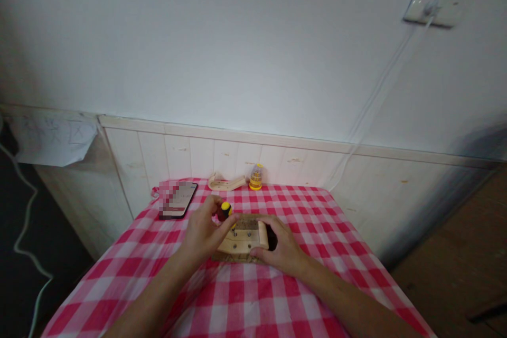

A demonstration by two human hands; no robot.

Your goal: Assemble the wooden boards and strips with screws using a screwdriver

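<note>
Watching this from my end: the biggest thing is a white wall (253,53) on the far side, then a red-and-white checked tablecloth (245,296) in front of it. Near the middle sits a brown mat (247,221) with the pale wooden piece (242,244) on top. The left hand (203,228) has its fingers curled around a screwdriver (226,210), though I can't tell how tightly; the right hand (285,249) is clamped across the wood's right end, thumb near, fingers far. Over on the far left there's a phone (180,205), with a curved wooden part (226,185) and a yellow-topped bottle (255,177) farther back by the wall. Smallest stuff: four screws (249,246) in the wood, tool tip at the far-left one. So I'd call it partway: all four look seated in their spots, but I honestly can't tell how tight any are. That curved part lies well apart, unattached, so I'd count it as untouched.
</note>
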